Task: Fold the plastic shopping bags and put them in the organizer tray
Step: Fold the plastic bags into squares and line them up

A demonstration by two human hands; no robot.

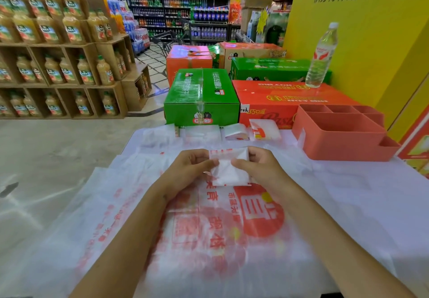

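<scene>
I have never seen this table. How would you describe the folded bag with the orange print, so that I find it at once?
Start at the coral organizer tray on the table's far right. Just left of it, a row of four folded bags lies along the far edge, in front of the boxes. The folded bag with the orange print is the nearest to the tray; the other three look plain white.

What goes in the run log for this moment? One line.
both hands pinch folded bag | organizer tray empty | four folded bags wait

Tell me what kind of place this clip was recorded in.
Most likely a supermarket: stacked juice bottles on display shelving, long drinks aisles behind, and sealed product cartons beside the table where both hands fold a bag.
</scene>
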